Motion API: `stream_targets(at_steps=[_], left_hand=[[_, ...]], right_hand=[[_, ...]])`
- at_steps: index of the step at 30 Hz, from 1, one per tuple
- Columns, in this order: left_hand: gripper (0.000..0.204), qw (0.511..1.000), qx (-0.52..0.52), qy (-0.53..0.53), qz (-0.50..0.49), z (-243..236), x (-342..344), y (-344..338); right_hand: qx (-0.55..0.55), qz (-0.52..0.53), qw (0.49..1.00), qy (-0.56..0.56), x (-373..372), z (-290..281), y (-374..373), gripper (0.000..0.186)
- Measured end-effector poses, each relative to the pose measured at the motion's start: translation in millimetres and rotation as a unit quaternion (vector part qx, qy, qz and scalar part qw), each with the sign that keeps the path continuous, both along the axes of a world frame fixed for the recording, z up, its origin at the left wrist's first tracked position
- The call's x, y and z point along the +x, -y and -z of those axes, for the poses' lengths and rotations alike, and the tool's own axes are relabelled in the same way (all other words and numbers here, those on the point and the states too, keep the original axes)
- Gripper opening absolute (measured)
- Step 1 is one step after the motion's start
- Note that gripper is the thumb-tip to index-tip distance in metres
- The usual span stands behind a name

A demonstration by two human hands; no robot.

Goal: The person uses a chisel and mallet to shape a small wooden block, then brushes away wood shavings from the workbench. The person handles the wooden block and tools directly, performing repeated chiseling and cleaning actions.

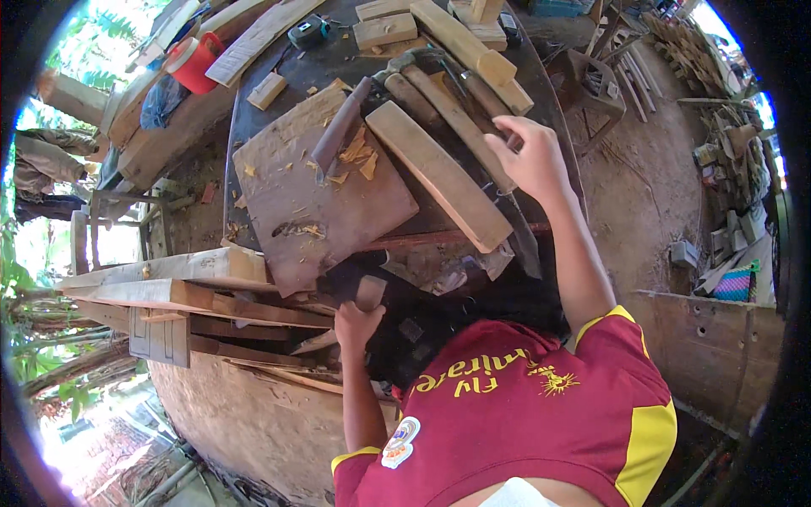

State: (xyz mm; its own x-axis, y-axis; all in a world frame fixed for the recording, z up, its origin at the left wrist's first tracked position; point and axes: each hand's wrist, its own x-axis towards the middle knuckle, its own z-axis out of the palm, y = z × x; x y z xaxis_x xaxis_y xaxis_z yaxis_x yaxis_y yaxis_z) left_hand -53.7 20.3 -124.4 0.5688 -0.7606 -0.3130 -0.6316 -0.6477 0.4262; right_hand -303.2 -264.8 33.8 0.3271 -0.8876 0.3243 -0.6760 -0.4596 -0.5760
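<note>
Two bare hands work at one dark bench [241, 156] in a workshop. From left to right: far up and left of the left hand stands one red jug [193, 68]; directly left of that hand, two pale planks [198, 266] top a stack of timber. One small wooden block [267, 90] lies farther off, beyond the hand. Just above the left hand is one brown board [338, 224], strewn with shavings, with one dark-handled tool [340, 133] across it. The left hand [357, 325] has its fingers closed around one wooden piece [370, 293], its blunt end pointing away from the wearer. Between the hands, one thick wooden bar [439, 176] lies at a slant. The right hand [534, 162] is curved, thumb and fingers parted around one dark reddish handle [514, 141]; whether it grips cannot be told. Below the right hand extends one dark blade [525, 241].
</note>
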Motion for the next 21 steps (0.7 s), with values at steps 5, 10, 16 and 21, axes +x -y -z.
stream_targets(at_steps=[5, 10, 16, 21], left_hand=[[0.055, 0.996, -0.009, -0.075, -0.043, 12, 16, 3], [0.059, 1.0, 0.027, 0.008, 0.007, 7, 12, 13], [0.06, 0.998, 0.052, 0.02, 0.007, 9, 10, 17], [0.061, 0.998, 0.068, 0.01, -0.002, 1, 8, 20]], right_hand=[[-0.058, -0.064, 0.996, -0.005, 20, 3, -11, 0.04], [-0.022, -0.041, 0.99, 0.132, 21, 12, 7, 0.017], [0.012, -0.019, 1.0, -0.016, 48, 10, 43, 0.014], [0.026, 0.004, 0.994, -0.103, 69, 11, 79, 0.019]])
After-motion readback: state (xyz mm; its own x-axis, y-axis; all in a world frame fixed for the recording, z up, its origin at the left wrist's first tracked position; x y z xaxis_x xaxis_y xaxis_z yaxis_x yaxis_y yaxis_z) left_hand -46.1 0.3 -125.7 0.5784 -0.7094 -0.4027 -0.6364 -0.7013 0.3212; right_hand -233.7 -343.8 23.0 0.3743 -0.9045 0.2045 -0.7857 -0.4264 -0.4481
